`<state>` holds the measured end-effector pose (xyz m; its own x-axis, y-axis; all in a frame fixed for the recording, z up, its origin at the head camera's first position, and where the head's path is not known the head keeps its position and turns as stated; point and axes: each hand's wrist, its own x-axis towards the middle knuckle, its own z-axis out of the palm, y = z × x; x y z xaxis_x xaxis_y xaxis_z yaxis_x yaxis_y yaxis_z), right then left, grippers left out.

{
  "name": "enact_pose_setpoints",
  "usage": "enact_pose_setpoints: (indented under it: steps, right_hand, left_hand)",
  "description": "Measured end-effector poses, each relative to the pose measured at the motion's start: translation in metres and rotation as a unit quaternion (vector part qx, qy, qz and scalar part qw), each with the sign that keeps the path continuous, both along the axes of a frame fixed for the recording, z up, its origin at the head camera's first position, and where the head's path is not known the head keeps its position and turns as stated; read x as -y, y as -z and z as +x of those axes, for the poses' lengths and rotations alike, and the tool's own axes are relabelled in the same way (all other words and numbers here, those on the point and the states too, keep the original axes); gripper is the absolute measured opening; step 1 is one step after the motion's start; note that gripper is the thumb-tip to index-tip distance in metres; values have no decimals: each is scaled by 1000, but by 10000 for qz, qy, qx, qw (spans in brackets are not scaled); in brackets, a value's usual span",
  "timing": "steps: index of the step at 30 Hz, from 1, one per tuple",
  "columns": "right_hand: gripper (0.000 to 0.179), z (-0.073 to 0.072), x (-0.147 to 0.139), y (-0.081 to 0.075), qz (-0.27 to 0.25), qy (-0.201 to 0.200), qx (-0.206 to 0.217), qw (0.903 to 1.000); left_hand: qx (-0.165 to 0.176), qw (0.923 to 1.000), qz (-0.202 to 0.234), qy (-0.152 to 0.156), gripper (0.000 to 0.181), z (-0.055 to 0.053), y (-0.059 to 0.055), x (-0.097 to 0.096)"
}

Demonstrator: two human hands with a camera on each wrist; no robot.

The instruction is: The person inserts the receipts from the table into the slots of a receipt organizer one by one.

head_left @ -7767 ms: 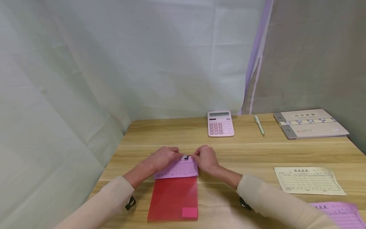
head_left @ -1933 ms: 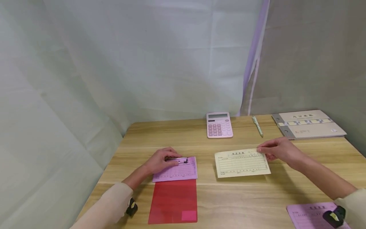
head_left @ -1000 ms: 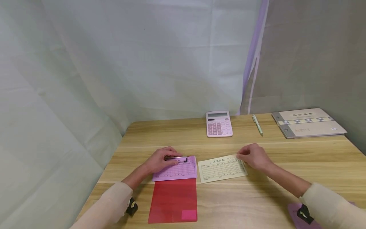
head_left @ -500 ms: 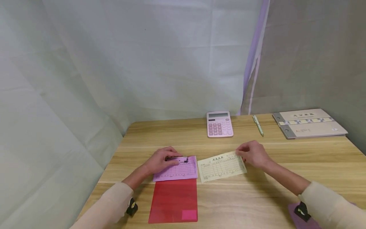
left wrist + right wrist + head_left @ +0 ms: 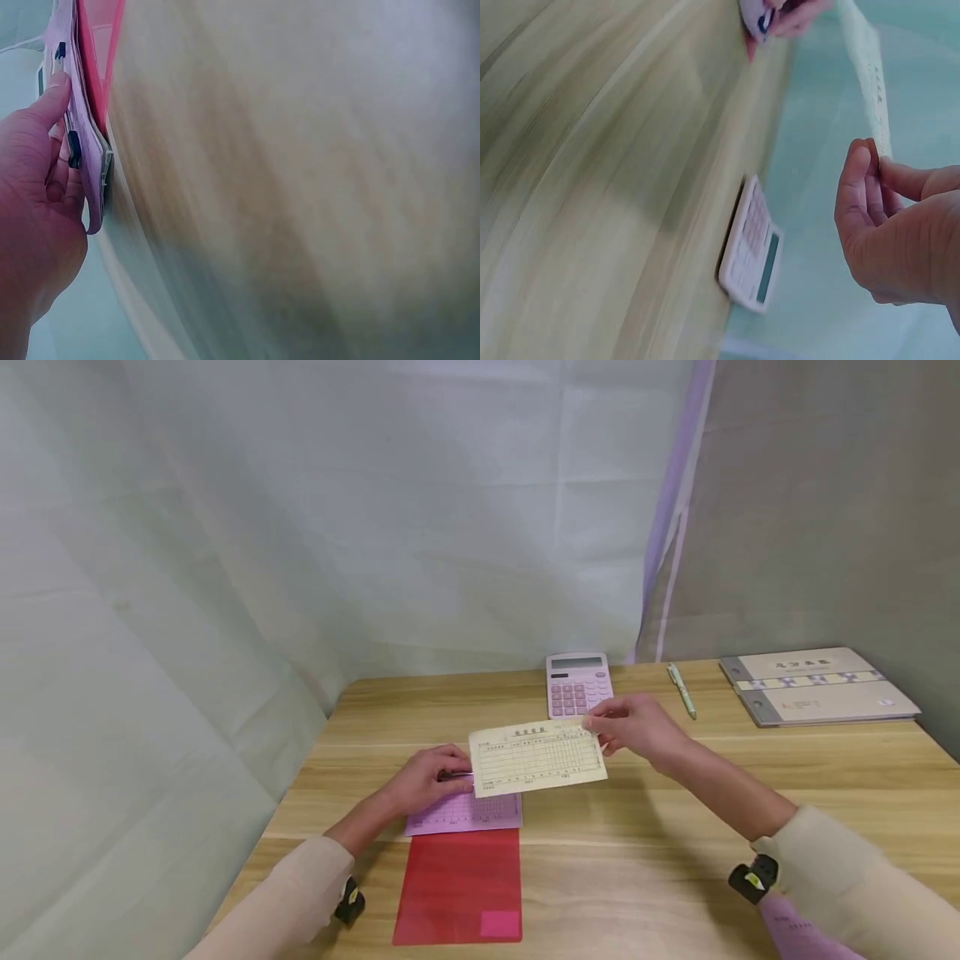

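Note:
My left hand grips the metal clip of a red clipboard, thumb on its near side and fingers behind. Under the clip lies a purple printed form, with paper edges showing beneath it in the left wrist view. Between thumb and fingertips, my right hand pinches a pale yellow printed form by its upper right corner. That slip is raised above the table and overlaps the clip and the top of the purple form in the head view, hiding most of the clip.
A pink calculator stands behind the yellow form. Further right are a pale green pen and a beige-grey folder. Another purple form lies at the near right, partly under the right sleeve. Curtains hang behind the table.
My right hand fetched the yellow form from the table's right side, paused with it beside the clipboard, then lifted it leftward over the clip. My left hand stays on the clip.

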<state>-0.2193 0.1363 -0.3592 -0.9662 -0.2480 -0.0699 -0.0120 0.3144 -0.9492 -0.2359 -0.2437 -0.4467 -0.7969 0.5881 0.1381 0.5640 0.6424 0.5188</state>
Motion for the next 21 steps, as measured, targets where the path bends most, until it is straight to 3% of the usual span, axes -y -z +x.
enact_pose_setpoints:
  steps: [5,11,13,17,21]
  right_hand:
    - [24,-1,22,5,-274,-175,395,9987]
    - [14,3,49,32,252,-230,505,9981]
    - [10,5,57,42,600,-239,328,9974]
    - [4,8,68,59,1266,-301,-537,9900]
    - [7,8,73,67,1531,-312,-1283,9794]
  left_hand:
    - [-83,9999,-74,-119,24,-1,1,0]
    - [19,9999,-114,-99,34,0,-2,-1]
    - [86,9998,-124,-94,35,0,-3,-2]
    - [199,9996,-114,-141,32,0,-3,-1]
    - [274,9995,-63,-129,32,0,-4,-1]
